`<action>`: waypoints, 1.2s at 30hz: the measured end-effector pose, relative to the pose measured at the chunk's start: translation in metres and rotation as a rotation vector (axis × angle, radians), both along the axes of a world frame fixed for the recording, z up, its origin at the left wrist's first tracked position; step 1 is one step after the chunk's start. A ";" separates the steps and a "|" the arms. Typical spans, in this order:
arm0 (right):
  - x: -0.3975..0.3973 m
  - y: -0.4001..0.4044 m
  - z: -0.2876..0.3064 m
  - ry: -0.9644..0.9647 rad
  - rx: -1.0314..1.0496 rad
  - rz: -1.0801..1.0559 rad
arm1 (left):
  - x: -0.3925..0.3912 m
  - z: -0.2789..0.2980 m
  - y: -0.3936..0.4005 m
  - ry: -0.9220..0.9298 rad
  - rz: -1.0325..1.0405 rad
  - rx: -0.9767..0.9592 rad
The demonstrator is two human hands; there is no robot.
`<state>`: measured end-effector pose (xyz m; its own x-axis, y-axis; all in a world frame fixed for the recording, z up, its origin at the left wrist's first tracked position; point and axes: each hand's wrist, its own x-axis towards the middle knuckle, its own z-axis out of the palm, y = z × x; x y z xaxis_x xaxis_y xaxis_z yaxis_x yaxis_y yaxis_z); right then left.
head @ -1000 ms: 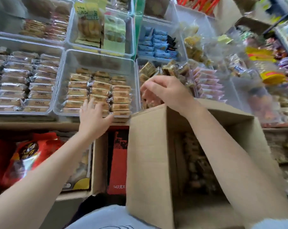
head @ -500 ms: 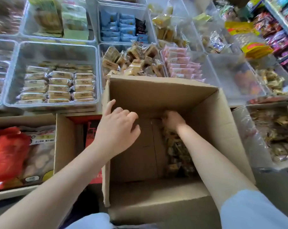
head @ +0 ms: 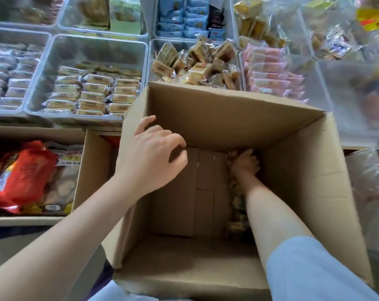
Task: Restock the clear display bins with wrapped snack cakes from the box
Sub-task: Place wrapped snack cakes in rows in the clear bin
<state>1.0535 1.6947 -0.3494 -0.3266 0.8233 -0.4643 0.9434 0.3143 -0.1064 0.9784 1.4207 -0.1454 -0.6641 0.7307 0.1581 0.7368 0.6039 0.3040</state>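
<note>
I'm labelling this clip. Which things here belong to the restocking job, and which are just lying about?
Job: cardboard box; wrapped snack cakes inside it; bin of loose brown cakes; left hand; right hand.
Lying about: red snack bag; pink packets; blue packets.

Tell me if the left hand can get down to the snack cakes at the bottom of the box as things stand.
Probably yes. The left hand hovers at the left wall of the box, whose top is open with bare floor below. The snack cakes lie along the right side, where the right hand and forearm already crowd them.
</note>
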 end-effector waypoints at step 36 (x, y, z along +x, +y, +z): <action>-0.303 -0.278 0.213 0.769 -0.322 0.435 | -0.288 -0.087 -0.218 -0.332 0.448 0.131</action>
